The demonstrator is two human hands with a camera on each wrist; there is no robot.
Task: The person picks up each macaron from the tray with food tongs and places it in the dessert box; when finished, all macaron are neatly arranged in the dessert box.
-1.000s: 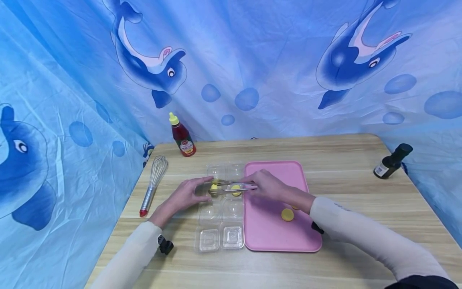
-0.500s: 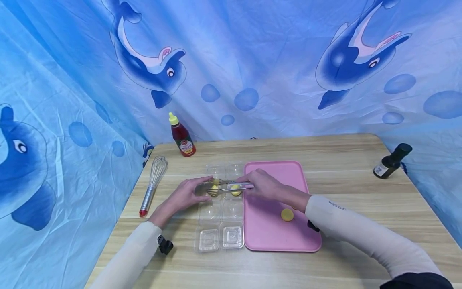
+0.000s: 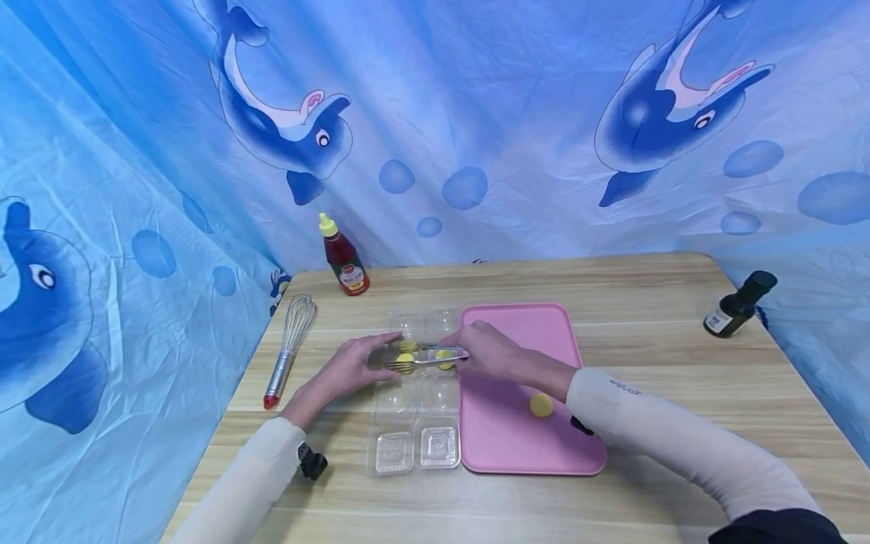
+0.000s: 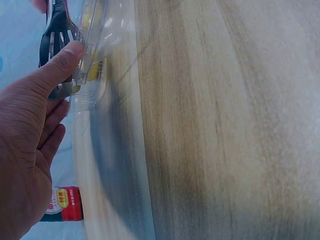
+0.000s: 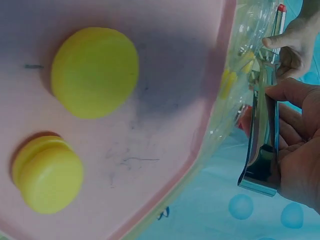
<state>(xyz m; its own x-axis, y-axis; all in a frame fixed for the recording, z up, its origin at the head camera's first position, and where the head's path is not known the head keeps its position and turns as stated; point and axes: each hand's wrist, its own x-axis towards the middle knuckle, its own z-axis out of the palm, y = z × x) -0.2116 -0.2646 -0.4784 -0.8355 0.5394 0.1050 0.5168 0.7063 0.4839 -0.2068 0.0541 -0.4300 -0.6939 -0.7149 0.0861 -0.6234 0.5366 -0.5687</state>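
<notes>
In the head view my right hand (image 3: 488,349) grips a pair of metal tongs (image 3: 435,355), which point left over the clear plastic container (image 3: 394,451). Their slotted ends are at a yellow round macaron-like piece (image 3: 405,363) in a left-hand compartment; whether they squeeze it is unclear. A second yellow piece (image 3: 445,360) sits in the compartment beside it, partly behind the tongs. My left hand (image 3: 353,364) holds the container's left side, thumb and forefinger spread along that compartment. The left wrist view shows the thumb (image 4: 60,65) on the clear rim.
A pink tray (image 3: 516,453) adjoins the container on the right and bears yellow rounds (image 5: 95,72), one hidden by my arm in the head view. A whisk (image 3: 288,347) lies left. A red sauce bottle (image 3: 347,261) stands behind; a dark bottle (image 3: 737,306) is far right.
My right hand has moved slightly left with the tongs, and the tongs' two arms look closer together. My left hand has stayed in place on the container.
</notes>
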